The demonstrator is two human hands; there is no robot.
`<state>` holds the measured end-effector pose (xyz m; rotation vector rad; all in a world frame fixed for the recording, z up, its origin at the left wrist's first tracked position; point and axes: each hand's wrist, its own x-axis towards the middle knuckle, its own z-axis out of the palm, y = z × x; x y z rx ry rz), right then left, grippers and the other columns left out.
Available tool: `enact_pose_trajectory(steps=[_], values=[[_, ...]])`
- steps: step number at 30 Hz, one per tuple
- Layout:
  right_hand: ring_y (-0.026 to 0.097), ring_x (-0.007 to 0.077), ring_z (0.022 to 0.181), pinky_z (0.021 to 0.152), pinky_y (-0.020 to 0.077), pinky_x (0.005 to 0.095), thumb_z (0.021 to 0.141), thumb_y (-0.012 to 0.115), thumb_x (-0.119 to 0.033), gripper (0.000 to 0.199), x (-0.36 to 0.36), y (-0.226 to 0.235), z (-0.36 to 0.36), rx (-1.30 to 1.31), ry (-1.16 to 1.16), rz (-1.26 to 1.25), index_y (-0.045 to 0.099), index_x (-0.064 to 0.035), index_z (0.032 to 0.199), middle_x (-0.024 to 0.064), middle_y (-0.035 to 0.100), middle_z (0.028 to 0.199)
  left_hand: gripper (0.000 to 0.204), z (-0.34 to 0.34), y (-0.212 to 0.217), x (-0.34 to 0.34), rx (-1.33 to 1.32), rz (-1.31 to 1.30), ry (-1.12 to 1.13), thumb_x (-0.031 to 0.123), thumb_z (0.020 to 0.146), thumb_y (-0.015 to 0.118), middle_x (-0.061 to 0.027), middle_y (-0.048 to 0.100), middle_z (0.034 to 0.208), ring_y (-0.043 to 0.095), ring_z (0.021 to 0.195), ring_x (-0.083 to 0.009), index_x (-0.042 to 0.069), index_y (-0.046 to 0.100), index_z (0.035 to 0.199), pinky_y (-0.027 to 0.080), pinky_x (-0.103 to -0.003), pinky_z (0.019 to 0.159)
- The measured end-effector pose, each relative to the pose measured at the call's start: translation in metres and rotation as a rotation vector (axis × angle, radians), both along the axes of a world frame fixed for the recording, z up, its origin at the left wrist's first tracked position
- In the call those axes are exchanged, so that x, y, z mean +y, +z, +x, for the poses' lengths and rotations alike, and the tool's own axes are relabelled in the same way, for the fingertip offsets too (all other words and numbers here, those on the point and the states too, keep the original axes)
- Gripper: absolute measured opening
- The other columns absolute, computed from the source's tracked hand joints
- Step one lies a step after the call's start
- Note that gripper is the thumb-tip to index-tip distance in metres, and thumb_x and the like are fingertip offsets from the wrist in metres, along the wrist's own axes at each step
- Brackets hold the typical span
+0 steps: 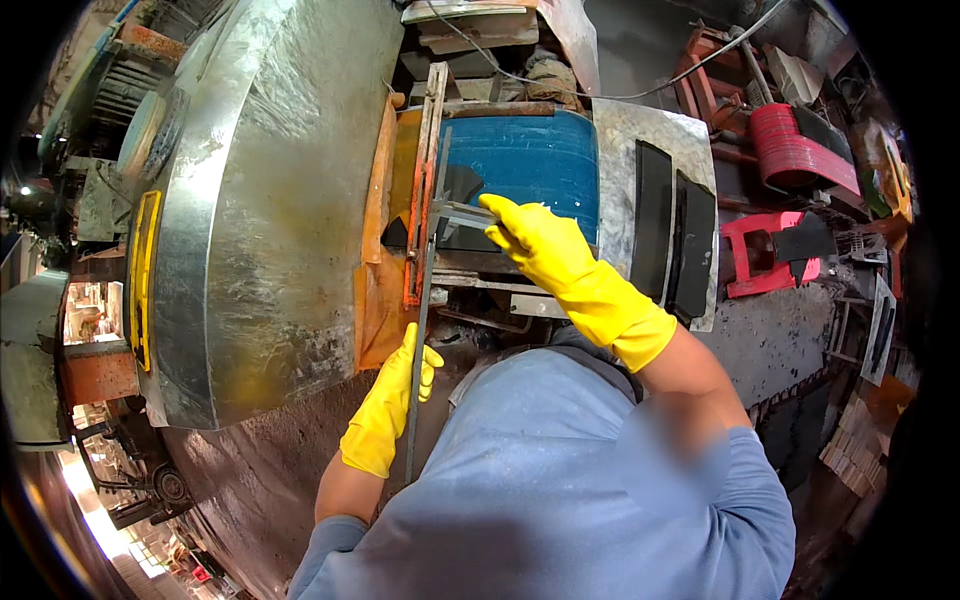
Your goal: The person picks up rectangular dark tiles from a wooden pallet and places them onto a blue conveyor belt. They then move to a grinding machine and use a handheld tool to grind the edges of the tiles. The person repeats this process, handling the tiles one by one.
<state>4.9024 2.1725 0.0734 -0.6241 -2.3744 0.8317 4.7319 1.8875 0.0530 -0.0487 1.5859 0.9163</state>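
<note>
Yellow rubber gloves: both hands wear them.
Left hand [392,400]: low, fingers wrapped around the lower part of a long thin metal bar [420,330].
Bar axis: nearly vertical in the view, from the left hand up past the orange frame [412,250] toward the blue drum [530,165].
Right hand [535,240]: higher and to the right of the bar, fingers together, pressing on a flat grey metal strip [468,213].
Strip axis: roughly crosswise, meeting the bar at its left end.
Nearer hand: the left is on the bar itself; the right lies up and right of it.
Side: a large silvery metal housing [260,200] stands left of the bar.
</note>
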Motion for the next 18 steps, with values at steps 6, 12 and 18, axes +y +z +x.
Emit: enact_pose_trajectory(steps=[6,12,18], values=[[0.072,0.0385,0.088,0.071,0.0573,0.0484,0.101,0.07,-0.027,0.04,-0.004,-0.008,-0.009,-0.059,0.048,0.027,0.064,-0.0142,0.138,0.0159,0.073,0.096,0.077,0.002,-0.002,-0.011,-0.073,0.021,0.009,0.084,0.097,0.046,-0.0009,0.054,0.058,0.047,0.044,-0.0146,0.011,0.068,0.085,0.039,-0.03,0.043],[0.073,0.0405,0.094,0.076,0.0589,0.0509,0.104,0.063,-0.033,0.035,-0.013,-0.009,-0.008,-0.137,0.118,-0.004,0.064,-0.0115,0.131,0.0188,0.075,0.102,0.078,0.006,-0.005,-0.014,-0.1,0.029,0.011,0.085,0.097,0.045,-0.0006,0.053,0.057,0.047,0.043,-0.0148,0.011,0.067,0.086,0.04,-0.03,0.043],[0.072,0.0402,0.09,0.075,0.0587,0.0488,0.1,0.07,-0.03,0.039,-0.015,-0.017,-0.008,-0.177,0.127,-0.03,0.065,-0.0148,0.136,0.0188,0.073,0.099,0.078,0.009,-0.006,-0.016,-0.095,0.014,0.007,0.085,0.097,0.045,-0.0007,0.053,0.057,0.047,0.043,-0.0152,0.011,0.068,0.086,0.04,-0.031,0.043]])
